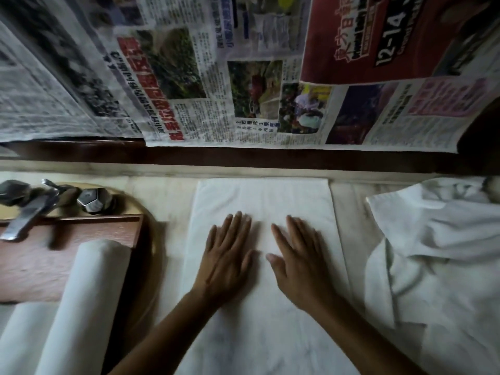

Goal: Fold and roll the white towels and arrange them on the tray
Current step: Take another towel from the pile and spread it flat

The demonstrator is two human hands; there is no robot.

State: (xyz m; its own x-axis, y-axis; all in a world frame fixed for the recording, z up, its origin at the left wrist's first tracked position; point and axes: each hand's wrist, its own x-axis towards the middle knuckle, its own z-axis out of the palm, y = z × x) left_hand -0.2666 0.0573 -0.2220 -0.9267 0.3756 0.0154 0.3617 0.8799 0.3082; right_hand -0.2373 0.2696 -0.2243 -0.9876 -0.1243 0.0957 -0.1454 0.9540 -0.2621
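A: While the left hand and the right hand lie flat, where do we see the towel?

B: We see it folded on the surface, under both palms; the fingers are straight, slightly spread, holding nothing.

A: And the rolled ones?

B: We find one rolled towel on the tray at left, a second roll just beside it; a pile of towels lies at right.

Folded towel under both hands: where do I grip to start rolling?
Take the towel by its far short edge, likely both corners, from above: it lies flat and free, while the near end runs out of view. Left hand and right hand rest flat on it.
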